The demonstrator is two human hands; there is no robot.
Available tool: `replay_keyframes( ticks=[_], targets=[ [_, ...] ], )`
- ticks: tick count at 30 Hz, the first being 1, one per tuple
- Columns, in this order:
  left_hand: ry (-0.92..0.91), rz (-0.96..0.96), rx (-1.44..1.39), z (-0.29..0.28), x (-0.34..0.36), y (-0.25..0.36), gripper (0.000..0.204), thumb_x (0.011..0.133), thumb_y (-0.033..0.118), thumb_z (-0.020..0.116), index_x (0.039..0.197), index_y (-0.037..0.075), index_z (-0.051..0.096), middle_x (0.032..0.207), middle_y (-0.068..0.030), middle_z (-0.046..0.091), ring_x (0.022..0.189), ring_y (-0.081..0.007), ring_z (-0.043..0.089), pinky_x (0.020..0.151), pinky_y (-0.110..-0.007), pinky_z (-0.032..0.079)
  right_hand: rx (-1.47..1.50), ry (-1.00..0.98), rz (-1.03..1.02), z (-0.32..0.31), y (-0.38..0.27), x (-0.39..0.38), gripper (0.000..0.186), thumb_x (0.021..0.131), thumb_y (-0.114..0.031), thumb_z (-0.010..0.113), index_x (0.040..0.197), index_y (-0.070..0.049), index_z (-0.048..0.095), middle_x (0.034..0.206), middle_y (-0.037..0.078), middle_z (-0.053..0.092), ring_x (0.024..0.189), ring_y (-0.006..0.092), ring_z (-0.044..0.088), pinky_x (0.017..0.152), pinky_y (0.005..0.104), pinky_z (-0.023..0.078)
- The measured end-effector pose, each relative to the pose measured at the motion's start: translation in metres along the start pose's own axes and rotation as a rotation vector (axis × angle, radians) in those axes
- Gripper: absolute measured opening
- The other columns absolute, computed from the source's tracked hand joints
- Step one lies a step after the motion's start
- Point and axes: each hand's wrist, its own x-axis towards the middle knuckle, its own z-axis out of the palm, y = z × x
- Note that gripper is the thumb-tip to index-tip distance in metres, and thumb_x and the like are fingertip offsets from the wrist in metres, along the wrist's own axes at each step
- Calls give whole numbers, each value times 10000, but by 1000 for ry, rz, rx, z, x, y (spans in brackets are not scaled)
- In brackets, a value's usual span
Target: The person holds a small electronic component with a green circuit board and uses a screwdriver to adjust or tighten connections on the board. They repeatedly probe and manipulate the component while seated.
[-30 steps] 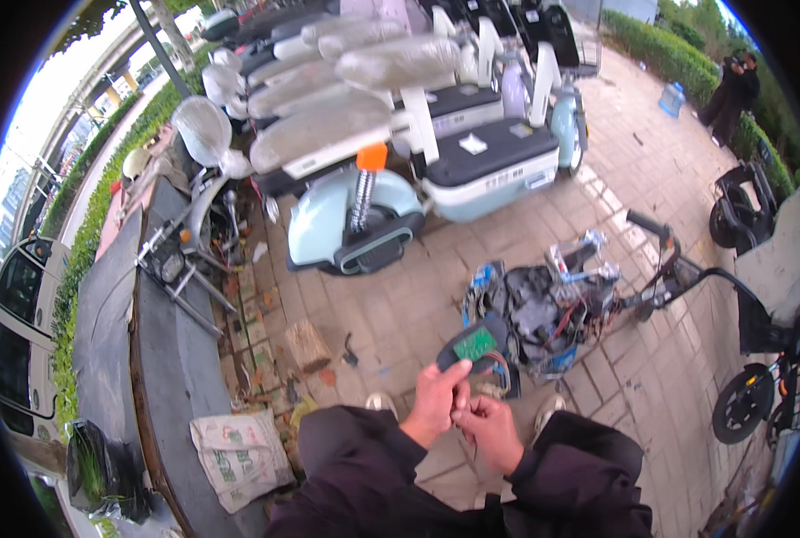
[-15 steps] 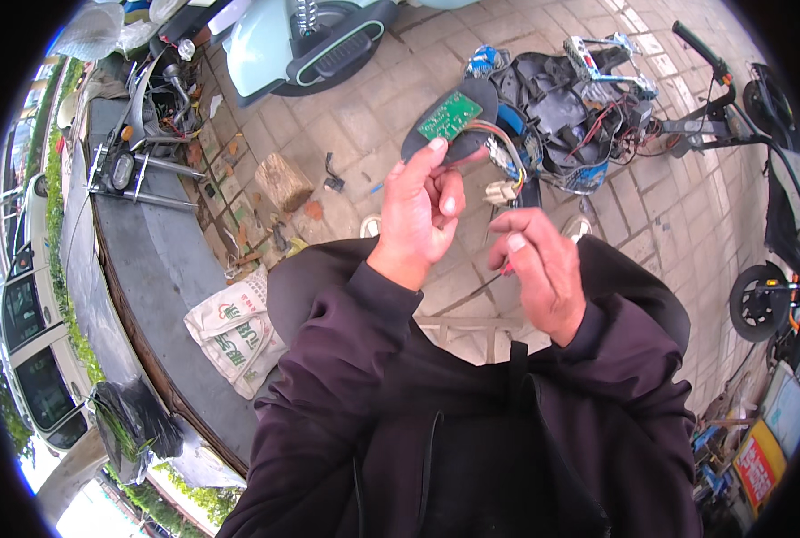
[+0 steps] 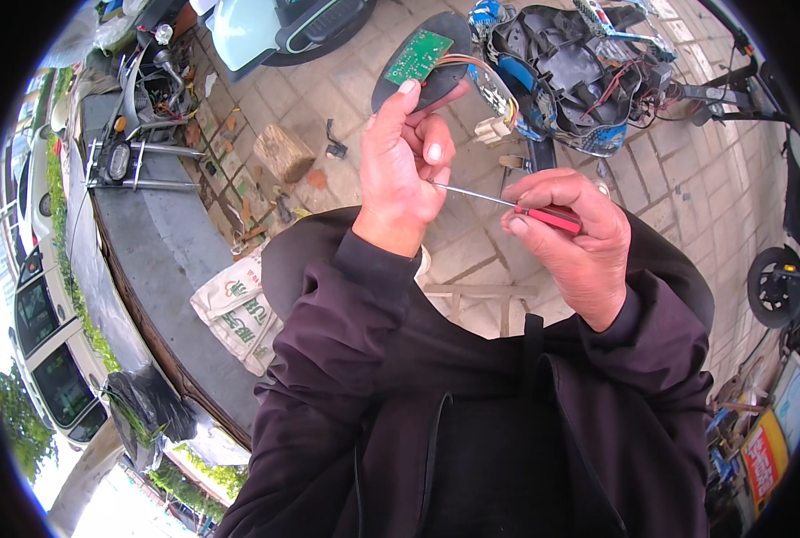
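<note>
My left hand (image 3: 400, 179) grips a dark oval cover (image 3: 389, 91) with a green circuit board (image 3: 418, 57) on it, thumb on the board's lower edge. Coloured wires (image 3: 471, 59) run from it to a white connector (image 3: 491, 130) hanging beside the hand. My right hand (image 3: 572, 251), a little lower and to the right, holds a red-handled screwdriver (image 3: 548, 220); its thin shaft points left, its tip at or close to the base of my left fingers. Behind the wires lies a dismantled scooter body (image 3: 561, 63) with black and blue panels and loose wiring on the paving.
Metal scooter forks (image 3: 162, 175) rest by a dark ledge (image 3: 153, 287). A wood block (image 3: 283, 152) and white sack (image 3: 234, 314) lie nearby. A pale-blue scooter (image 3: 247, 27) stands ahead. Handlebars and a wheel (image 3: 772, 291) are on the right, a parked car (image 3: 55, 359) far left.
The view has tilted down. My left hand with the board has risen in the picture. My right hand has moved away from it and rotated, bringing the screwdriver's handle and shaft into clear view.
</note>
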Motion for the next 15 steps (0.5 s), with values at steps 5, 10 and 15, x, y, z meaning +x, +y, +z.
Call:
replay_keyframes(
  ticks=[5, 10, 15],
  targets=[
    [2, 25, -18, -1, 1, -2, 519, 1034, 386, 545, 1230, -82, 653, 525, 27, 430, 446, -55, 272, 429, -234, 202, -82, -45, -15, 0, 3, 0, 165, 909, 98, 688, 1030, 16, 612, 1134, 153, 667, 920, 162, 719, 844, 287, 576],
    [-9, 40, -22, -2, 2, -2, 527, 1035, 388, 542, 1231, -88, 654, 519, 29, 426, 441, -56, 264, 427, -234, 201, -22, 19, 37, 3, 3, -1, 184, 882, 62, 739, 1030, 7, 645, 1095, 124, 700, 926, 138, 695, 822, 276, 562],
    [-7, 30, -8, -1, 1, -2, 543, 1036, 403, 536, 1237, -86, 657, 510, 42, 405, 441, -60, 259, 429, -237, 197, 31, 62, 107, 5, 2, 0, 184, 881, 36, 760, 1040, 7, 673, 1077, 101, 714, 914, 116, 691, 804, 262, 559]
  ],
)
